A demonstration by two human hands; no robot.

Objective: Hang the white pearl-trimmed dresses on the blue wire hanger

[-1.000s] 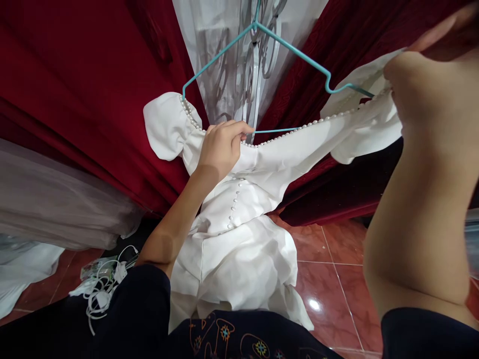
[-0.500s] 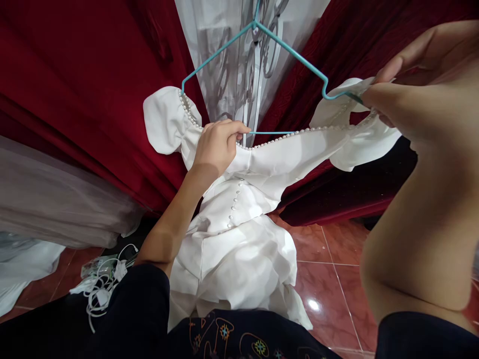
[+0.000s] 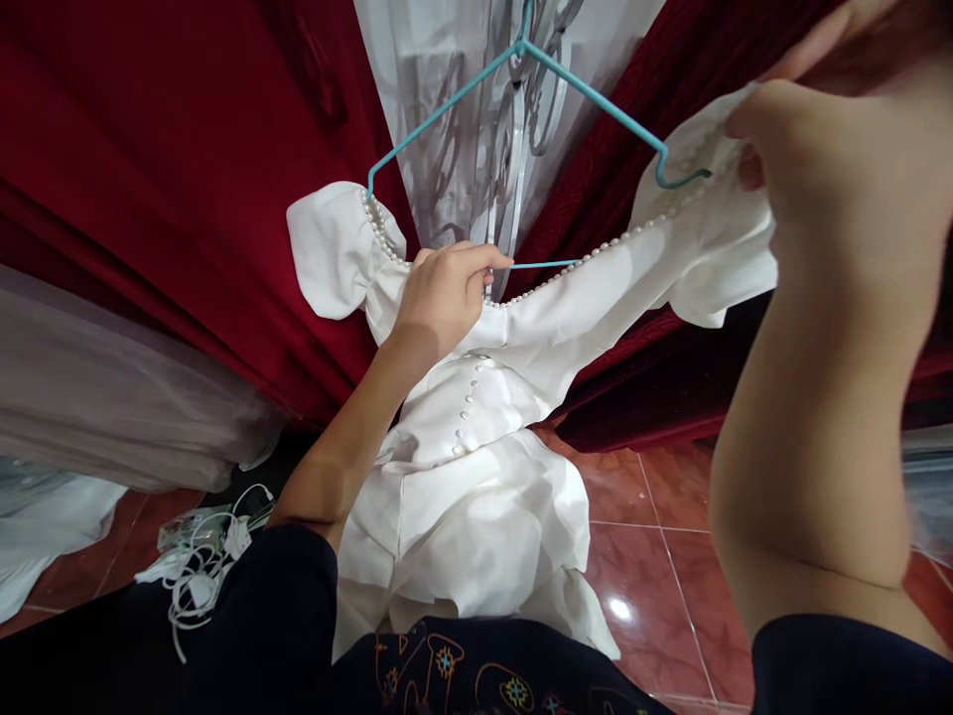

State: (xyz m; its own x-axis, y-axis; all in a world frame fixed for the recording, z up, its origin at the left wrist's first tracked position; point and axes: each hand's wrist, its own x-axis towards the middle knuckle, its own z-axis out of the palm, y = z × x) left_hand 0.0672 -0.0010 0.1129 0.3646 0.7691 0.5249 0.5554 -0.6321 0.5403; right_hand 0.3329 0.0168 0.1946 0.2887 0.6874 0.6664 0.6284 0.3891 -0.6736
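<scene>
A white dress (image 3: 476,506) with a pearl-beaded neckline and small buttons hangs on a thin turquoise hanger (image 3: 447,94). My left hand (image 3: 447,293) is closed on the neckline near its middle, at the hanger's bottom bar. At the upper right my right hand (image 3: 811,129) pinches the beaded edge by the right puffed sleeve (image 3: 730,268), just past the hanger's right end. The left puffed sleeve (image 3: 328,248) hangs at the hanger's left end.
Dark red curtains (image 3: 186,179) flank a sheer white one with a scrolled white metal frame (image 3: 513,149). White cables (image 3: 201,586) lie at lower left, beside red floor tiles (image 3: 640,576). Pale fabric (image 3: 89,377) hangs at the left.
My right hand has moved up, raising the right sleeve and neckline off the hanger's end, which now shows. The hanger has shifted slightly right; my left hand keeps its hold.
</scene>
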